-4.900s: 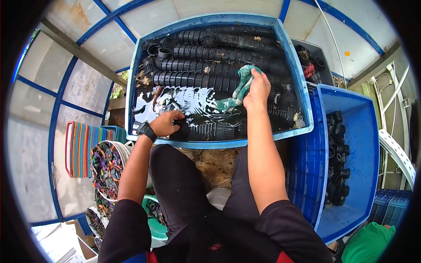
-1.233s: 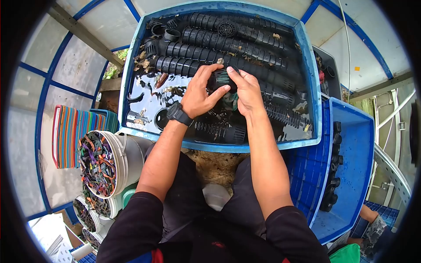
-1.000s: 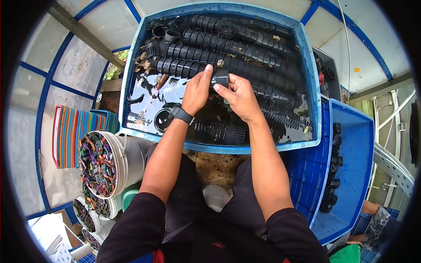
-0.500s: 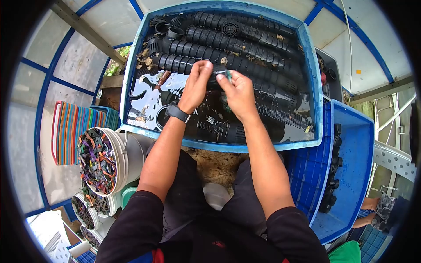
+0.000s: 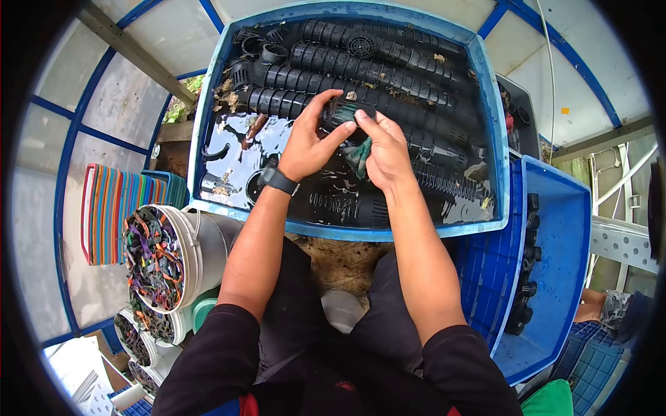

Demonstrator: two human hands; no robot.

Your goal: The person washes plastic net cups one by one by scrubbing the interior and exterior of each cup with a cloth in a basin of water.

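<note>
My left hand has its thumb and fingers around the left side of a black plastic cup above the water. My right hand pinches the cup's right side, with a green cloth hanging from beneath its fingers. Stacked rows of black slotted cups lie in dark water in the blue tub, just beyond both hands. A dark watch is on my left wrist.
Left stand white buckets filled with coloured strips, beside a stack of coloured trays. A blue crate at right holds black cups. Another person's arm shows at the far right.
The cup has turned and shows more of its side between my hands. My left hand has opened wider around it, and more of the green cloth is visible.
</note>
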